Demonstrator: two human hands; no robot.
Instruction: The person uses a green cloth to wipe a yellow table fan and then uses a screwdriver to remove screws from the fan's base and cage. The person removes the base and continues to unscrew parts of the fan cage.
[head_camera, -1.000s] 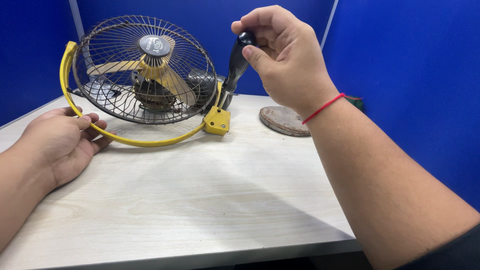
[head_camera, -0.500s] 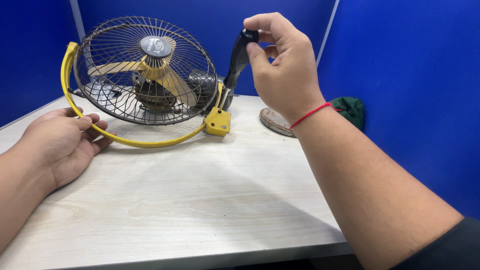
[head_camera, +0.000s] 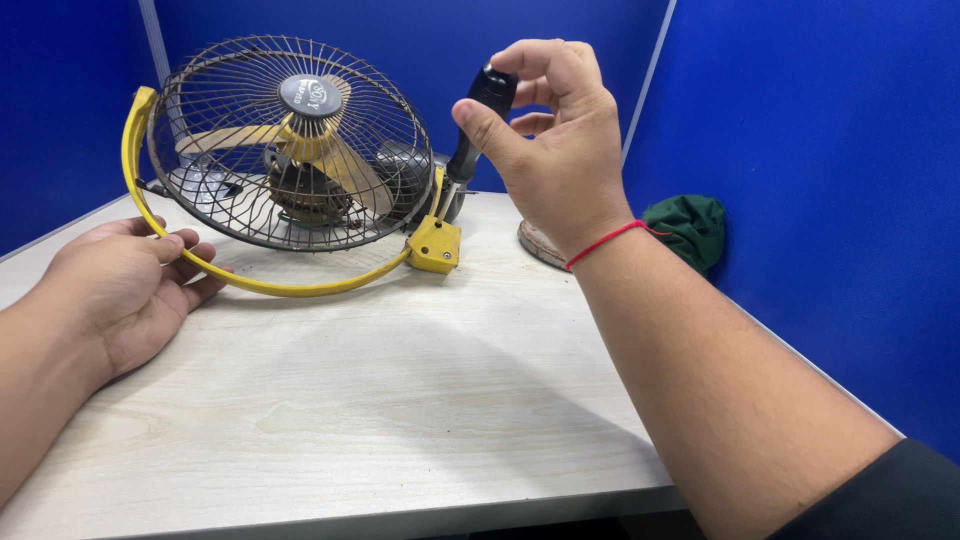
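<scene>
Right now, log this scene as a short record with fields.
Setting: pale wooden table between blue partition walls
Main thing: fan with a dark wire cage, tan blades and a curved yellow bracket
Left hand: resting on the table, fingers touching the yellow bracket
Right hand: thumb and fingers around the black handle of a screwdriver, its tip down by the fan's yellow end block
Also there: green cloth and a round flat disc at the right

The right hand (head_camera: 555, 150) has loosened on the black screwdriver handle (head_camera: 482, 110): its fingers have spread, now pinching the top between thumb and fingertips. A green cloth (head_camera: 690, 225), seemingly hidden before, shows by the worktop's right edge.
</scene>
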